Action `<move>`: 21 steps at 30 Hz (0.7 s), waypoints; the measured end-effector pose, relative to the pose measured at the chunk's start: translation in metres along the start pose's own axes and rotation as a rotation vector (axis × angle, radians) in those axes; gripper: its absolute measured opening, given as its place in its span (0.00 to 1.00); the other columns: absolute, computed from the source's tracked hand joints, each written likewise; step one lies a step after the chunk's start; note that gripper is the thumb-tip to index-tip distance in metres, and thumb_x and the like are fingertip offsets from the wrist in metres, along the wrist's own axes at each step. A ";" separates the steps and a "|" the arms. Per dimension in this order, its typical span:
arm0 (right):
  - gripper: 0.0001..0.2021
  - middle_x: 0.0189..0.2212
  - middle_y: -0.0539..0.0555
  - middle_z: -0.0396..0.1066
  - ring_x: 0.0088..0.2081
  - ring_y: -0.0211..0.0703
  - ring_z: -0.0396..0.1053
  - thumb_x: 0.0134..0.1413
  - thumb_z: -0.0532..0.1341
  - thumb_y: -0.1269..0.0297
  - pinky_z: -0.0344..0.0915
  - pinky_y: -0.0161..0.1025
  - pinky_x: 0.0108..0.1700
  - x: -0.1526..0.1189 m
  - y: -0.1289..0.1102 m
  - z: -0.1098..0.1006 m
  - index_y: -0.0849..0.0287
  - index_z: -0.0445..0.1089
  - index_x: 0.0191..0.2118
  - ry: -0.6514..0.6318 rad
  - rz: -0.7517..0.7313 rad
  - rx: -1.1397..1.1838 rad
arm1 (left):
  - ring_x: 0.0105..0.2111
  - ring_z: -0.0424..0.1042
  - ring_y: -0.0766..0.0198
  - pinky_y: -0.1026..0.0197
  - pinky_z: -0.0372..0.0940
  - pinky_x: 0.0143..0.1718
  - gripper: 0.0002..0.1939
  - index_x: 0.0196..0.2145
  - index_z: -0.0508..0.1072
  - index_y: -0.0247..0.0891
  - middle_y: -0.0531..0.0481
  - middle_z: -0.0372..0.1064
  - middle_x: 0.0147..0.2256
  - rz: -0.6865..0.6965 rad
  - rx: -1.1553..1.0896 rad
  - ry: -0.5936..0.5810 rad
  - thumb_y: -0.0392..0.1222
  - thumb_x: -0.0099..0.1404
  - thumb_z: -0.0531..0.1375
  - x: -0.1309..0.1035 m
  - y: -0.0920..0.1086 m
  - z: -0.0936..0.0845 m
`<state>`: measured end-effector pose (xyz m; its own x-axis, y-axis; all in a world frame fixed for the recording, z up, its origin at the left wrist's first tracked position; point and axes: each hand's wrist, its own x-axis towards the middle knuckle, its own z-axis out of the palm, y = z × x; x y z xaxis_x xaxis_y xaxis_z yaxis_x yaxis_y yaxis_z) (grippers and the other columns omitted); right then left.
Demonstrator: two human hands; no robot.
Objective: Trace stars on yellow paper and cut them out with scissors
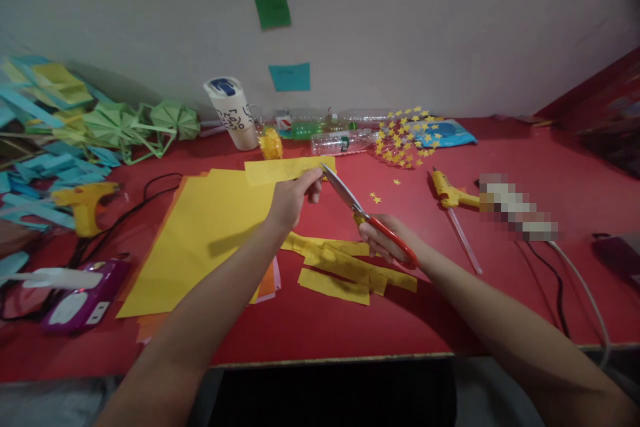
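Observation:
Between the thumb and fingers of my left hand [295,197] is a yellow paper strip [270,171], held above the table. My right hand [387,237] grips red-handled scissors [373,223], their blades pointing up and left to the strip's right part, close to my left fingertips. Whether the blades touch the paper I cannot tell. Below my hands lie several cut yellow strips [345,267], overlapping one another. A stack of yellow sheets [200,233], with orange and pink paper under it, lies left of them. Small yellow stars [376,199] sit beyond the scissors.
A yellow glue gun [450,193] lies right, near a blurred-out power strip [517,207] with cables. Another glue gun [87,203] and a purple device [87,297] are left. A white tumbler [233,113], plastic bottles [343,142] and a star-covered bottle piece [407,138] line the wall.

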<state>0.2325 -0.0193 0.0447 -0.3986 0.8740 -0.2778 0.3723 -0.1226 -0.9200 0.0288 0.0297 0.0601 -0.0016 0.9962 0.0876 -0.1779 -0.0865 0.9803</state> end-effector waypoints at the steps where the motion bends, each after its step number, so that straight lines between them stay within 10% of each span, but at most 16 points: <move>1: 0.21 0.12 0.43 0.59 0.09 0.28 0.51 0.54 0.58 0.44 0.49 0.29 0.12 0.000 0.000 0.000 0.56 0.58 0.23 0.000 -0.001 0.000 | 0.17 0.61 0.72 0.66 0.59 0.21 0.15 0.16 0.70 0.38 0.55 0.61 0.14 -0.006 -0.002 0.002 0.45 0.57 0.61 0.000 0.000 0.000; 21: 0.21 0.09 0.39 0.54 0.11 0.29 0.53 0.54 0.58 0.43 0.63 0.34 0.21 0.006 0.015 0.001 0.56 0.60 0.24 -0.063 -0.073 0.095 | 0.19 0.62 0.69 0.64 0.61 0.24 0.18 0.20 0.67 0.39 0.55 0.61 0.17 0.010 0.168 -0.050 0.48 0.65 0.57 -0.003 0.001 0.000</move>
<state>0.2347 -0.0160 0.0287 -0.4746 0.8514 -0.2232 0.2604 -0.1064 -0.9596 0.0290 0.0264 0.0614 0.0473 0.9937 0.1016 -0.0112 -0.1012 0.9948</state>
